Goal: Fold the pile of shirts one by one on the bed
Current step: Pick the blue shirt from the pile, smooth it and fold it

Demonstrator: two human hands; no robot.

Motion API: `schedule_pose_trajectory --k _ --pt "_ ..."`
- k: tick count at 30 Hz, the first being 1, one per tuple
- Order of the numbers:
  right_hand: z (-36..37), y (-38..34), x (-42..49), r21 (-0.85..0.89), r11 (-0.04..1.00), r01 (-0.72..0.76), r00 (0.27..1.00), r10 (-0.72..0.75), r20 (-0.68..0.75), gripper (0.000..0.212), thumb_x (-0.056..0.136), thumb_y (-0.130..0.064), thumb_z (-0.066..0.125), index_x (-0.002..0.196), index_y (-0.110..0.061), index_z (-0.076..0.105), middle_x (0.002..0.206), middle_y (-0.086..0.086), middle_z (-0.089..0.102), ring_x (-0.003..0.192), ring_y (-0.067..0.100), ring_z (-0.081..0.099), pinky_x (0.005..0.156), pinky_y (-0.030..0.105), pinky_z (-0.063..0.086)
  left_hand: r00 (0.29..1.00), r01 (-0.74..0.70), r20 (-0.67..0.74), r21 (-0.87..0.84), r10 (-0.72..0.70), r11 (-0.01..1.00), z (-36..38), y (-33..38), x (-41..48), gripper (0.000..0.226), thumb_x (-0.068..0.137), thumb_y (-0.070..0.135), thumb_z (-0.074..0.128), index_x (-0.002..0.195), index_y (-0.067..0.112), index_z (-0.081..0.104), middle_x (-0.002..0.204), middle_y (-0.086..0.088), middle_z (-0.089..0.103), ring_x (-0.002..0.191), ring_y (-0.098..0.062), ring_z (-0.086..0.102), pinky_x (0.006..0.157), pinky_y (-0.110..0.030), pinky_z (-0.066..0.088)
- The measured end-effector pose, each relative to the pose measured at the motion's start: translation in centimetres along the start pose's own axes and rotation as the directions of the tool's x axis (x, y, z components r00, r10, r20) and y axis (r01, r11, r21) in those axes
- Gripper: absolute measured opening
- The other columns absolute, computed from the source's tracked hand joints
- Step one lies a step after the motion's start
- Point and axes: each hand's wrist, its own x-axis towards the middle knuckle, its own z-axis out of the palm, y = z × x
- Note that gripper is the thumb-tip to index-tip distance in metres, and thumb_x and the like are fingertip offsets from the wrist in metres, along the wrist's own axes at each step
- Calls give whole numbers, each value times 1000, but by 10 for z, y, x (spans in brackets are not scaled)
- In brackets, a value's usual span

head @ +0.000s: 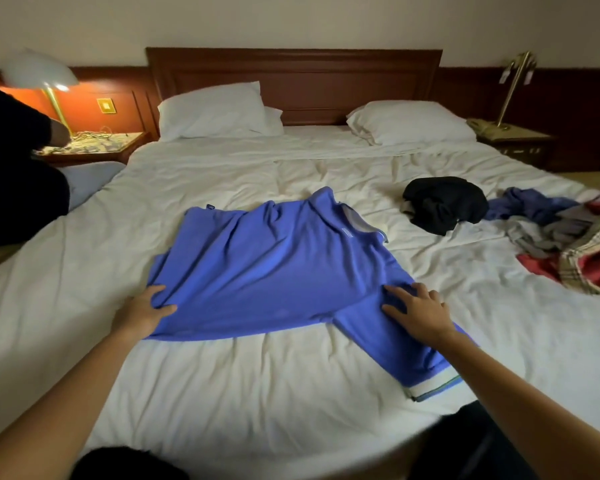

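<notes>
A blue polo shirt (257,268) lies spread sideways on the white bed (257,382), its collar toward the right and one sleeve with a white cuff running toward the near edge. My left hand (144,311) grips the shirt's hem at its left corner, thumb on top of the cloth. My right hand (418,311) rests flat with spread fingers on the shirt where the sleeve joins the body. A crumpled black shirt (442,204) sits right of the collar. A pile of mixed shirts (565,237), blue, grey, red and plaid, lies at the far right.
Two white pillows (215,110) lean against the wooden headboard (293,77). A lit lamp (40,72) stands on the left nightstand, where another person in dark clothes (13,168) sits at the bed's edge. A brass lamp (515,88) and phone stand on the right nightstand.
</notes>
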Motion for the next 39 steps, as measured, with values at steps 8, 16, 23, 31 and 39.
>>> schedule_pose_trajectory --k 8,16,23,31,39 --pt "-33 -5 11 -271 962 -28 980 80 183 67 77 -76 59 136 -45 48 134 8 38 122 36 48 102 43 39 976 157 -112 -228 -186 961 -18 -18 8 36 91 19 72 125 7 65 127 -20 63 119 -37 58 106 -45 43" --pt "16 -75 -20 30 893 450 859 -442 258 63 95 -65 40 152 -45 25 165 -6 14 152 13 8 120 36 13 970 121 -48 -757 -239 642 -20 6 6 21 94 1 63 115 -2 63 104 -16 64 102 -24 56 100 -40 45" --pt "-29 -101 15 252 901 354 933 -361 -21 54 94 -63 41 66 -23 66 65 -9 69 69 10 65 74 38 52 898 77 -174 -841 -404 535 -59 -21 7 28 86 -7 65 82 20 58 86 -13 62 70 -21 54 53 -27 44" --pt "41 -190 82 167 873 458 859 -483 169 54 102 -47 42 154 -36 29 161 -1 29 150 18 20 121 39 18 954 198 -233 19 -188 980 -45 -37 56 63 79 44 79 133 21 53 143 -18 39 127 -41 43 107 -46 38" --pt "102 -221 131 -53 894 445 890 -436 132 59 98 -63 20 147 -55 -11 166 -7 -2 153 15 -6 122 40 -2 955 251 196 -133 -223 959 -31 -2 136 73 63 46 90 116 2 65 117 -14 69 103 -32 67 93 -41 54"
